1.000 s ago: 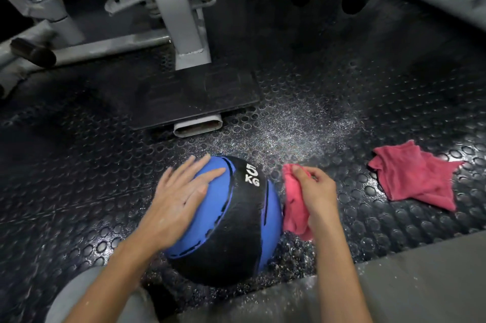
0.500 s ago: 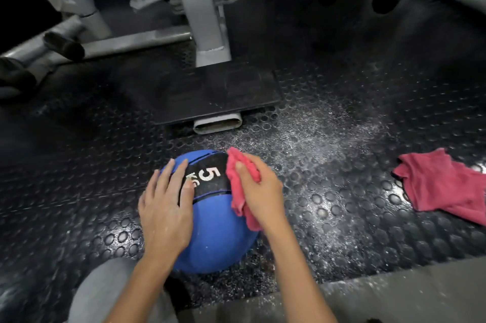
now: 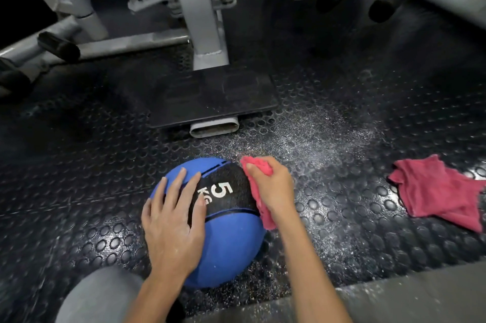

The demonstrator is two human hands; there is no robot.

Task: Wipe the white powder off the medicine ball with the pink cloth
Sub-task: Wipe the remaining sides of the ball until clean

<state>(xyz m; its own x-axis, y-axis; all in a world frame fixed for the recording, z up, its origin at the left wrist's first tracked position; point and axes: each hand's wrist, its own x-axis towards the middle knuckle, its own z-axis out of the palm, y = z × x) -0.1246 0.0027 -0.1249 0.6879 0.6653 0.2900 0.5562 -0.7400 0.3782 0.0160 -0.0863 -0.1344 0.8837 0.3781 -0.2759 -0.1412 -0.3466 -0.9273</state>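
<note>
Wiping the round blue-and-black rubber medicine ball [image 3: 228,238] marked 5 KG, a person's right hand [image 3: 273,185] clenches the crumpled pink cloth [image 3: 265,216] against the ball's right flank. The left hand [image 3: 173,225] lies flat on its upper left, fingers straight, steadying it. The ball sits by the near edge of the studded black rubber floor [image 3: 105,191], with scattered white powder [image 3: 315,138] beyond. The wiping step appears under way; the next move likely calls for rolling the ball to expose unwiped faces.
</note>
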